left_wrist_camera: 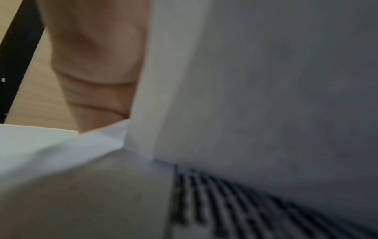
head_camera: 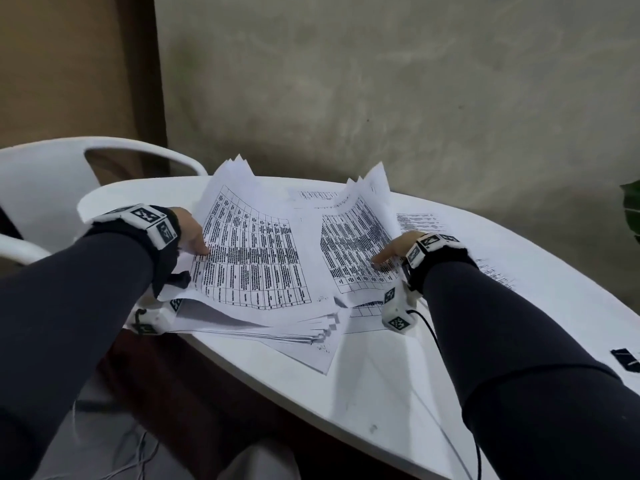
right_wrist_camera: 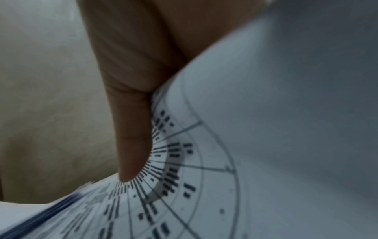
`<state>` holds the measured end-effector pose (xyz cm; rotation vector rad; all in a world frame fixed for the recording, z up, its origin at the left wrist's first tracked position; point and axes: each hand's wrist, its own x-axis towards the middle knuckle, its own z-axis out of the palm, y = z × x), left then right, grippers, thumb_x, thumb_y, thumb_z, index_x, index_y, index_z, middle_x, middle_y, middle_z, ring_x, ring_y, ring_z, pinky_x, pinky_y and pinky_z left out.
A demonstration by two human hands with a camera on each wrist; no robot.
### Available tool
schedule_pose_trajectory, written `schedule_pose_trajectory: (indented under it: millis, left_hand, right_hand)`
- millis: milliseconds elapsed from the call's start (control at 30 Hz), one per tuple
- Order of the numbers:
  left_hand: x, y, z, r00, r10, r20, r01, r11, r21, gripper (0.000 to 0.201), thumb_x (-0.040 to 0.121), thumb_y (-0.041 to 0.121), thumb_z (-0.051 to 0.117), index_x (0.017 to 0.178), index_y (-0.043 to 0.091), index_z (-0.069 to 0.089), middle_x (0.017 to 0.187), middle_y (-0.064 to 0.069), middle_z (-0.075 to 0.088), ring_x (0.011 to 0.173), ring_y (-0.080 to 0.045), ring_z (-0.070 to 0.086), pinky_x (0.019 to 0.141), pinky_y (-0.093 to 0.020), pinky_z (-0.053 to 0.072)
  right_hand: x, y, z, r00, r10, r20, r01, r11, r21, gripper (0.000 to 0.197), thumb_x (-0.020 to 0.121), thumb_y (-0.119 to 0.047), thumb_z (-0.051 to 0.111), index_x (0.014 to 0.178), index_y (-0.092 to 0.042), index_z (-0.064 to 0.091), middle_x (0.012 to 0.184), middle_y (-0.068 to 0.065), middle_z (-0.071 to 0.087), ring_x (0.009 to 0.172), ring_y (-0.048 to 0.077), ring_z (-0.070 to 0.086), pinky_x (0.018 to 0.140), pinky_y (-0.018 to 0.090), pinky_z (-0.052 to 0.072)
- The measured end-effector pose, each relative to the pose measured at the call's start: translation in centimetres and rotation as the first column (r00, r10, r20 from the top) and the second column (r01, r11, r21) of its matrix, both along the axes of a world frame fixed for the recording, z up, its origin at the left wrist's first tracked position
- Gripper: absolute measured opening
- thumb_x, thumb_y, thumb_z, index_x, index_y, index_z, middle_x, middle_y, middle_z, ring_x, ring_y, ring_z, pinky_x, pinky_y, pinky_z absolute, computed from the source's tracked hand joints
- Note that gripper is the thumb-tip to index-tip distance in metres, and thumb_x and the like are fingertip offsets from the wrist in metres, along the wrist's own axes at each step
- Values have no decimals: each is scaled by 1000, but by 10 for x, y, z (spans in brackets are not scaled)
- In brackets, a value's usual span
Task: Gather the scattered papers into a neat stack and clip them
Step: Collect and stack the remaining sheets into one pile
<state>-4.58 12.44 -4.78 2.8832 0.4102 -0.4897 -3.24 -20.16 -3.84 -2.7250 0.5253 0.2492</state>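
Observation:
Printed table sheets lie fanned over a white table (head_camera: 381, 375). My left hand (head_camera: 194, 233) grips the left bundle of papers (head_camera: 249, 251) at its left edge, thumb on top, the sheets curling upward. My right hand (head_camera: 394, 252) grips the right bundle (head_camera: 353, 237) at its right edge in the same way. More sheets (head_camera: 277, 327) lie flat beneath both bundles. The left wrist view shows a thumb (left_wrist_camera: 96, 64) against lifted paper (left_wrist_camera: 266, 80). In the right wrist view a thumb (right_wrist_camera: 132, 129) presses a curved printed sheet (right_wrist_camera: 266, 129). A black clip (head_camera: 626, 360) lies at the table's right edge.
Loose sheets (head_camera: 415, 220) lie past my right hand, and another (head_camera: 495, 271) lies under my right forearm. A white plastic chair (head_camera: 41, 174) stands at the table's left. A wall rises close behind. A green leaf (head_camera: 632, 209) shows at the far right.

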Motion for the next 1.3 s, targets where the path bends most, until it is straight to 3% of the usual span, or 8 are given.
schedule_pose_trajectory:
  millis: [133,400,633,767,900,1067,1200,1300]
  left_hand:
    - [-7,-3,1,999,-3,51,2,1000,24,51,90,28,58,130,-2,50,136,-16,52,126,-28,49,97,-27,41]
    - [-16,5,-4,996,58,62,-41,966,-257,51,81,26,70,120,-5,60,116,-21,64,90,-26,54,73,-27,39]
    - [-39,-16,-9,982,187,15,-152,840,-520,51,87,20,63,124,-14,52,138,-37,42,121,-49,47,98,-47,42]
    - [-40,-15,-13,977,206,-58,-197,761,-618,53,87,17,63,131,-6,46,97,-35,57,60,-40,47,51,-28,51]
    - [-36,-9,-24,961,270,-67,-226,614,-756,56,88,28,61,132,-6,49,102,-30,60,79,-37,57,66,-34,48]
    - [-32,-11,-32,922,377,-94,-158,141,-977,62,80,70,43,118,23,56,106,-1,67,93,-19,65,68,-27,53]
    - [-14,2,-44,947,310,-88,-222,427,-877,98,46,73,75,127,21,55,137,-3,51,124,-33,51,99,-34,41]
    - [-27,-1,-26,975,206,-78,-198,666,-719,61,67,34,81,108,-3,56,89,-16,56,61,-18,62,58,-20,50]
  right_hand:
    - [-3,7,3,999,36,38,-37,999,13,24,75,-23,76,70,-4,61,78,9,60,72,22,57,77,28,46]
    - [-24,-25,24,976,-86,201,77,996,56,33,80,-20,72,103,1,61,99,17,61,89,27,59,70,29,41]
    - [-26,-36,82,614,-555,561,-64,674,736,23,70,-10,79,75,0,60,77,9,67,70,20,65,63,31,57]
    - [-19,-30,82,761,-476,441,-147,535,832,28,58,-21,85,75,-8,67,72,4,72,69,24,67,81,43,56]
    - [-33,10,49,933,-216,288,-86,644,760,18,79,-14,71,64,-12,61,69,7,62,61,18,53,80,36,47]
    - [-49,56,10,981,155,115,-181,943,278,15,80,-10,67,67,-10,60,71,6,55,58,15,50,62,24,45]
    - [-59,87,2,955,295,-32,-286,943,172,45,87,-34,62,51,-13,45,30,-3,47,26,5,44,48,23,41]
    - [-60,89,7,941,325,-93,-305,935,180,64,80,-71,46,52,-14,55,46,-2,52,56,18,52,75,31,45]
